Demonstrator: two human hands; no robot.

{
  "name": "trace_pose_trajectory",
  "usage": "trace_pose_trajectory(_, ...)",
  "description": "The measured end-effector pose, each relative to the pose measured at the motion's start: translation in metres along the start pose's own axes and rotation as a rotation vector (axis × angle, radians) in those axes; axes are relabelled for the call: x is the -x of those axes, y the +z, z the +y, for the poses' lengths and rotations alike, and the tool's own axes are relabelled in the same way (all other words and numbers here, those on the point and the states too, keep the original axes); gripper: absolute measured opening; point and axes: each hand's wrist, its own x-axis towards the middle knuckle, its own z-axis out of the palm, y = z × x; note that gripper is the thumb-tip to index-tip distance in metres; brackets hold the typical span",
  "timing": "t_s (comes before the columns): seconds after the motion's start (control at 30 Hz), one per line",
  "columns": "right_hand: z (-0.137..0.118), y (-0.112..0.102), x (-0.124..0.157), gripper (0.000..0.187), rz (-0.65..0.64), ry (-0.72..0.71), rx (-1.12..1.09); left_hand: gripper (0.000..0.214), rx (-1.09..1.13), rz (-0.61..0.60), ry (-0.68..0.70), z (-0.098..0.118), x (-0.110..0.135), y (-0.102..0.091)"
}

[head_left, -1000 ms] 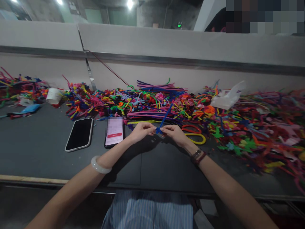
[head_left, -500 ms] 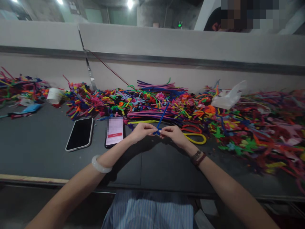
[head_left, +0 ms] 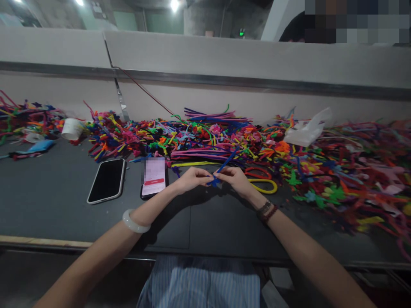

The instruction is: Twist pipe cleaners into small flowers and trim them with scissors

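Observation:
Between my fingertips is a blue pipe cleaner (head_left: 228, 159), its lower part bent into a small shape and its straight end slanting up to the right. My left hand (head_left: 192, 179) pinches the bent part from the left. From the right, my right hand (head_left: 236, 179) pinches it close to where the straight end begins. The fingertips nearly meet, so the exact form of the bend is partly hidden. Scissors with a red and a yellow handle loop (head_left: 266, 186) lie just beyond my right hand.
Behind my hands runs a long heap of coloured pipe cleaner pieces (head_left: 135, 134), spreading forward on the right. Two phones, one dark (head_left: 107, 182) and one lit (head_left: 154, 188), lie left on the dark table (head_left: 64, 214). A white cup (head_left: 72, 128) and plastic bag (head_left: 305, 133) rest by the heap.
The pipe cleaner's straight end has tipped from nearly upright over to the right. More of the blue bent part shows below my fingertips. Both hands have stayed in nearly the same place.

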Motion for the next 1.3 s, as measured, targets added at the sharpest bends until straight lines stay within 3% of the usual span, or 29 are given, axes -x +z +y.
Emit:
trace_pose_trajectory(0.13,0.001,0.000,-0.001,0.020,0.099,0.028,-0.057,0.029,0.102,-0.010,-0.050,-0.001,0.000,0.000)
trace_pose_trajectory(0.3,0.000,0.001,0.000,0.021,0.094,0.015,-0.067,0.027,0.186,0.011,-0.078,-0.002,0.000,-0.002)
trace_pose_trajectory(0.4,-0.002,0.001,0.001,0.020,0.091,0.013,-0.036,0.025,0.137,0.037,-0.056,0.000,0.001,-0.001)
trace_pose_trajectory(0.6,-0.004,-0.005,0.000,0.019,-0.031,0.059,0.024,0.025,-0.086,-0.087,0.013,0.002,0.003,0.001)
trace_pose_trajectory(0.9,0.000,-0.012,-0.003,0.018,-0.030,0.176,-0.181,0.025,-0.076,0.002,0.085,0.000,-0.001,-0.001)
trace_pose_trajectory(1.13,0.005,-0.025,-0.002,0.006,-0.198,0.486,-0.374,0.024,-0.143,-0.079,0.062,0.007,0.004,0.001)
trace_pose_trajectory(1.3,0.002,-0.027,0.000,0.024,-0.381,0.660,-0.454,0.023,-0.197,-0.101,0.065,0.012,0.007,0.003)
